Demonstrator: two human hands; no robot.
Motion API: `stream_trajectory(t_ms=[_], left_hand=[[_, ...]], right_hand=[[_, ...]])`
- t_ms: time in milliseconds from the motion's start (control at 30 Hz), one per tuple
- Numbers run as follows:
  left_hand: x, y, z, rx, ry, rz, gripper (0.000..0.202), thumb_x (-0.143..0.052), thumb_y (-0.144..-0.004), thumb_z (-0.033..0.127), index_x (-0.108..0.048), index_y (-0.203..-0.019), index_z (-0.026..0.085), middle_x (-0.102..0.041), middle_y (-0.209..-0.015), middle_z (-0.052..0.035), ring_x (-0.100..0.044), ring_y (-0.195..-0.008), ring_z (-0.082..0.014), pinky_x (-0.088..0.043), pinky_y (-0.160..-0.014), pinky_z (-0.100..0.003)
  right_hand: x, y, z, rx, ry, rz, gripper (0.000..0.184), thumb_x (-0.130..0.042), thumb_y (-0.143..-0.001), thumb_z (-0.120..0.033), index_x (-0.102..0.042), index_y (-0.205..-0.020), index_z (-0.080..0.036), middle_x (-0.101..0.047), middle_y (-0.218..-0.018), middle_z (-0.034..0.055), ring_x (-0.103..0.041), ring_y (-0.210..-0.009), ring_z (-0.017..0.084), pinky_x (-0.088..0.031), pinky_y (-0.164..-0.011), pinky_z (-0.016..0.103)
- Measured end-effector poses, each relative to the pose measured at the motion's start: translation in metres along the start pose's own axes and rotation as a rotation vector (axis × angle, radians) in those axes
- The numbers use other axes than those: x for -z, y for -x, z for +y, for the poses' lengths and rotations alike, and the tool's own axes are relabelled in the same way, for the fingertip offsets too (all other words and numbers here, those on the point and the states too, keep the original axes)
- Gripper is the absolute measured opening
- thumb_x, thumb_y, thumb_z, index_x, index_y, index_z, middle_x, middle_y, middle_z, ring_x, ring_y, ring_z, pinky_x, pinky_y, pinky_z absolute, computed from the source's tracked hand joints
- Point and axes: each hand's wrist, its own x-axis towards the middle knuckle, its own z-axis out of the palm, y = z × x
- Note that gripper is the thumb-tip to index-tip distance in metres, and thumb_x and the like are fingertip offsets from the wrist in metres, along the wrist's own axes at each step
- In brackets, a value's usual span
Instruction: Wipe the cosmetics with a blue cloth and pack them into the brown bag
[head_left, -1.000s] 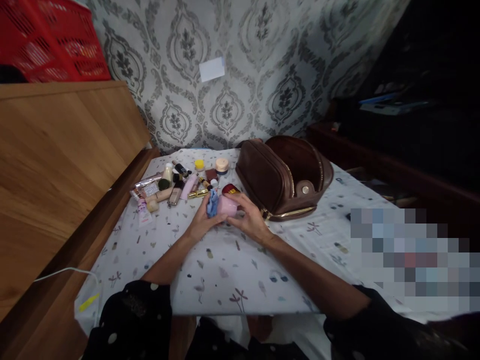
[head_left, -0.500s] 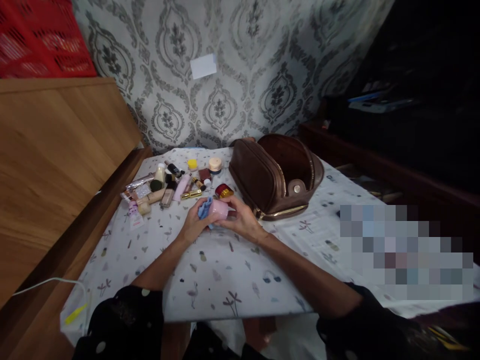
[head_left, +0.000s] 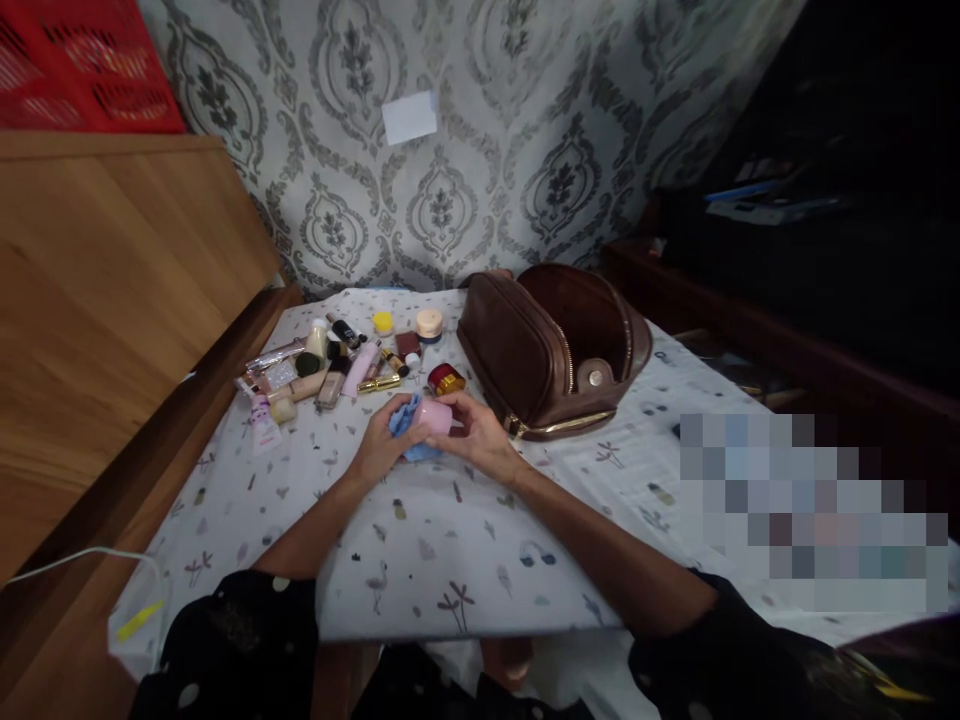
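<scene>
Smooth pink cylindrical container (head_left: pixel 433 417): centre of the frame, held tilted over the white pattern-covered worktop (head_left: pixel 487 570) between your two hands; gripping it from both sides probably steadies it.

Left hand (head_left: pixel 379 440): yours, curled around a crumpled light-blue cloth (head_left: pixel 421 452), thumb towards the container. The cloth bunches against the container's left end, perhaps so that fabric rather than bare palm meets it.

Right hand (head_left: pixel 484 440): yours, fingers and thumb clamped on the container's right side, a grip that seems to leave much of the wall exposed.

Dark-red and gold rounded case (head_left: pixel 445 378): just beyond your right hand, apart from the heap.

Loose heap of small cosmetic tubes and bottles (head_left: pixel 358 368): left of centre, mostly lying flat, apparently spread within your reach.

Brown leather zip bag (head_left: pixel 499 350): right of centre, mouth unzipped and gaping, which presumably gives access inside.
</scene>
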Motion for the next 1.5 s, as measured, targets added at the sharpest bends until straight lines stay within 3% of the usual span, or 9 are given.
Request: stream_trajectory(t_ms=[133, 267, 433, 633, 900, 1067, 1167, 1333, 1500], left_hand=[[0.004, 0.002, 0.001, -0.08, -0.078, 0.046, 0.047, -0.073, -0.078, 0.045, -0.062, -0.115, 0.019, -0.065, -0.103, -0.0043, -0.061, -0.093, -0.0192, -0.052, -0.086, -0.03], [0.002, 0.005, 0.007, -0.22, -0.134, 0.259, 0.057, -0.067, -0.085, 0.046, -0.049, -0.133, 0.022, -0.058, -0.127, -0.0088, -0.059, -0.111, -0.0224, -0.046, -0.101, -0.037], [-0.006, 0.008, 0.013, -0.506, -0.4, -0.012, 0.05, -0.066, -0.088, 0.037, -0.052, -0.134, 0.023, -0.058, -0.134, -0.0116, -0.054, -0.127, -0.0261, -0.041, -0.11, -0.042], [-0.008, 0.008, 0.012, -0.707, -0.575, 0.04, 0.043, -0.055, -0.096, 0.026, -0.052, -0.139, 0.025, -0.058, -0.136, -0.0118, -0.053, -0.129, -0.0247, -0.042, -0.111, -0.044], [-0.001, 0.01, 0.017, -0.713, -0.641, -0.063, 0.038, -0.053, -0.096, 0.033, -0.061, -0.132, 0.026, -0.064, -0.126, -0.0106, -0.06, -0.118, -0.0247, -0.048, -0.103, -0.043], [-0.004, 0.011, 0.015, -0.454, -0.536, -0.001, 0.037, -0.051, -0.096, 0.043, -0.066, -0.123, 0.022, -0.068, -0.121, -0.009, -0.062, -0.114, -0.0251, -0.047, -0.104, -0.044], [-0.008, 0.011, 0.014, -0.273, -0.358, 0.132, 0.046, -0.049, -0.094, 0.053, -0.065, -0.123, 0.02, -0.066, -0.124, -0.0101, -0.058, -0.121, -0.0269, -0.041, -0.11, -0.045], [-0.012, 0.01, 0.01, -0.151, -0.105, 0.249, 0.055, -0.046, -0.094, 0.059, -0.06, -0.129, 0.02, -0.062, -0.131, -0.0107, -0.056, -0.125, -0.0264, -0.039, -0.114, -0.044], [-0.019, 0.01, -0.005, -0.293, -0.234, 0.116, 0.065, -0.065, -0.085, 0.052, -0.046, -0.142, 0.024, -0.049, -0.144, -0.0119, -0.046, -0.136, -0.0277, -0.035, -0.116, -0.043]], right_hand=[[-0.002, -0.001, -0.009, -0.116, -0.172, 0.004, 0.052, -0.088, -0.059, -0.044, -0.059, -0.096, -0.021, -0.065, -0.093, 0.0021, -0.064, -0.088, 0.019, -0.057, -0.075, 0.032], [-0.001, -0.002, -0.013, -0.2, -0.346, 0.007, 0.047, -0.084, -0.064, -0.049, -0.062, -0.094, -0.019, -0.065, -0.09, 0.0023, -0.065, -0.082, 0.018, -0.057, -0.066, 0.029], [-0.002, 0.0, -0.012, -0.2, -0.423, -0.025, 0.047, -0.087, -0.061, -0.045, -0.066, -0.094, -0.019, -0.066, -0.084, -0.0001, -0.064, -0.074, 0.014, -0.055, -0.061, 0.024], [-0.002, 0.001, -0.019, -0.315, -0.712, -0.023, 0.04, -0.082, -0.072, -0.045, -0.067, -0.096, -0.017, -0.068, -0.083, 0.0016, -0.065, -0.074, 0.013, -0.057, -0.064, 0.023], [-0.006, 0.003, -0.007, -0.163, -0.44, -0.192, 0.052, -0.086, -0.065, -0.045, -0.064, -0.106, -0.021, -0.065, -0.087, -0.0013, -0.063, -0.076, 0.014, -0.055, -0.068, 0.027], [-0.008, 0.006, -0.004, 0.198, 0.019, -0.104, 0.057, -0.085, -0.065, -0.042, -0.062, -0.113, -0.02, -0.065, -0.111, 0.005, -0.06, -0.105, 0.023, -0.048, -0.096, 0.039], [-0.01, 0.007, -0.004, 0.246, 0.143, -0.057, 0.067, -0.086, -0.064, -0.042, -0.058, -0.122, -0.022, -0.062, -0.124, 0.0085, -0.058, -0.112, 0.026, -0.047, -0.1, 0.041], [-0.014, 0.002, 0.004, 0.153, -0.076, 0.007, 0.086, -0.088, -0.058, -0.049, -0.052, -0.133, -0.023, -0.058, -0.132, 0.0094, -0.056, -0.12, 0.026, -0.046, -0.102, 0.039], [-0.014, -0.002, 0.0, -0.043, -0.398, 0.074, 0.081, -0.094, -0.044, -0.043, -0.057, -0.114, -0.025, -0.066, -0.111, 0.0018, -0.064, -0.105, 0.023, -0.049, -0.099, 0.039]])
